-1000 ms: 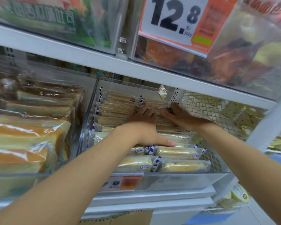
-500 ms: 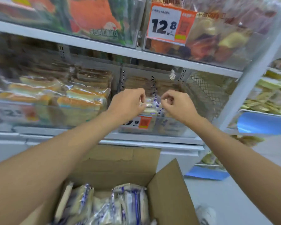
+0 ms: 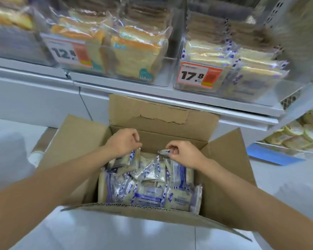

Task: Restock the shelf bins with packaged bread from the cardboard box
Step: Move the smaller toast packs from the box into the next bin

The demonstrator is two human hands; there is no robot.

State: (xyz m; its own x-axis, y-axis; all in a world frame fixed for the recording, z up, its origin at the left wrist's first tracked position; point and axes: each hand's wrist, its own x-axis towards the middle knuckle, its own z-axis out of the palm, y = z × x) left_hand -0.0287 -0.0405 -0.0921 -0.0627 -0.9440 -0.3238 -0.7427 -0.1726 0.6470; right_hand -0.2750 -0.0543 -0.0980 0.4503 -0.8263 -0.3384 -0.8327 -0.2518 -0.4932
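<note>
Head view: my left hand [image 3: 122, 142] and right hand [image 3: 183, 154] each pinch a packet end inside the near cardboard box [image 3: 152, 112]. Far right bin [image 3: 246, 91] looks nearly full; many packets [image 3: 148, 192] remain boxed.

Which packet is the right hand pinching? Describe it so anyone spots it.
Find the open brown cardboard box below the shelf. Near its far wall, the right hand pinches the crimped end of a clear blue-and-white bread packet. Unlike the loose heap below, its end sticks up between the fingers.
</note>
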